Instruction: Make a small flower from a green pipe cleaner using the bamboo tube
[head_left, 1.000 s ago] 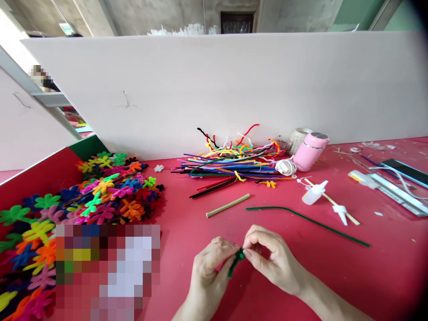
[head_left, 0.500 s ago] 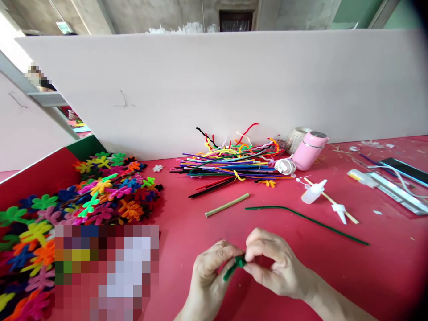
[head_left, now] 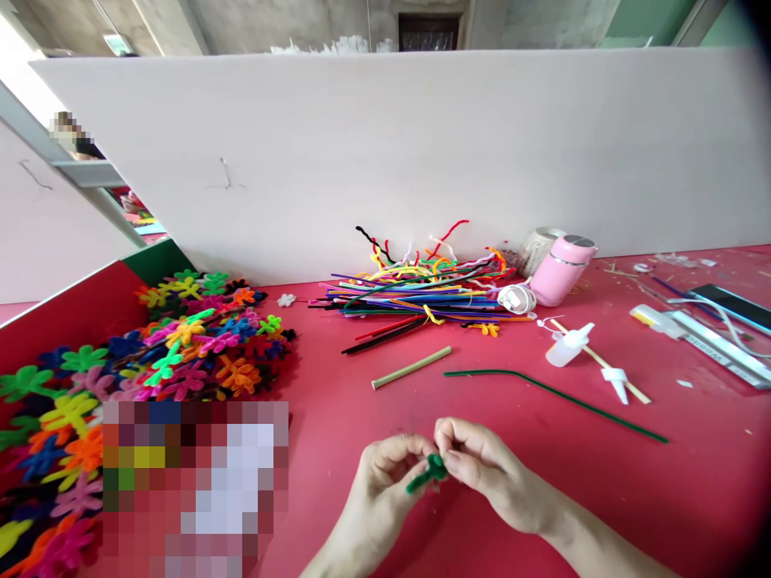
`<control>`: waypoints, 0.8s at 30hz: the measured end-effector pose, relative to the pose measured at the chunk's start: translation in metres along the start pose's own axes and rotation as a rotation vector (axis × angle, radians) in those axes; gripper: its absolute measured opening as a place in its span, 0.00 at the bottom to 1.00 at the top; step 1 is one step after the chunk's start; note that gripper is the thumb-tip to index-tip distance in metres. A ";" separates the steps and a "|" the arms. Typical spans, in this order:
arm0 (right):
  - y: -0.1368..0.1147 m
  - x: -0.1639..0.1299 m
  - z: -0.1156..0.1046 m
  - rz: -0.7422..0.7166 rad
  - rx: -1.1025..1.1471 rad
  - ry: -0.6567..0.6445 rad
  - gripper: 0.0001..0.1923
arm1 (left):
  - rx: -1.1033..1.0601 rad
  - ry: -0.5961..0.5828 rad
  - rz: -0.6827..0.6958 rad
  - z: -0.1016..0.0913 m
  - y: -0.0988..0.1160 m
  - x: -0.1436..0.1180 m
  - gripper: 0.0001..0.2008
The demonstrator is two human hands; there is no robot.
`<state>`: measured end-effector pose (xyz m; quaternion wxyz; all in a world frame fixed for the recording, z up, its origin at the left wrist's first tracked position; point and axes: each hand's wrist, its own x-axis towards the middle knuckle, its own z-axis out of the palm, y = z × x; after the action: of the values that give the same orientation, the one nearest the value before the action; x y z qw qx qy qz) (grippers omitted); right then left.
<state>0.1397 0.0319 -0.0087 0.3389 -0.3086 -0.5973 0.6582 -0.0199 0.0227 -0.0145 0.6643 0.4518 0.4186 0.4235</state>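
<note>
Partition (head_left: 422, 160), pale and wide, fills much of the upper frame behind my red tabletop (head_left: 337, 409), which spreads across the lower half. At the left edge lies a heap of fuzzy coloured flowers (head_left: 184, 377), and near the centre of the frame, by the foot of the partition, sprawls a bundle of fuzzy stems (head_left: 415, 293). Right of centre one long dark green stem (head_left: 560, 393) lies bent on the table, apart from my fingers. At the lower centre my right hand (head_left: 494, 466) and my left hand (head_left: 385, 482) meet almost fingertip to fingertip. Judging by how they are set, I am at a shaping step, folding or twisting a short green fuzzy piece (head_left: 436, 467); the next move, I would say, calls for a firm left pinch while the right tips turn or press the strand without springing the bend. Left thumb and forefinger grasp the piece, its tail slanting down-left along that thumb; right thumb and forefinger nip its right edge. Whether my other fingers touch it, I cannot tell. It sits between both sets of fingertips, above the table, its bunched part beside my right thumb.
</note>
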 end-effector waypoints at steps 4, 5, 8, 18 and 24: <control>0.003 0.001 0.003 0.021 0.116 0.014 0.10 | -0.143 -0.020 -0.028 -0.001 -0.003 0.002 0.07; 0.005 0.001 0.004 0.031 0.144 0.021 0.11 | -0.175 -0.029 -0.034 -0.001 -0.004 0.002 0.06; 0.012 0.002 0.006 0.075 0.243 0.036 0.12 | -0.263 -0.067 -0.054 -0.001 -0.007 0.001 0.04; 0.018 0.005 0.005 0.114 0.285 0.047 0.13 | -0.462 -0.092 -0.093 -0.004 -0.012 0.003 0.04; 0.004 0.005 -0.010 0.144 0.041 0.001 0.09 | -0.308 -0.062 -0.114 -0.005 -0.009 0.007 0.03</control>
<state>0.1444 0.0409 -0.0138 0.2971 -0.3444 -0.5597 0.6927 -0.0211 0.0283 -0.0254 0.7613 0.3328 0.3531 0.4301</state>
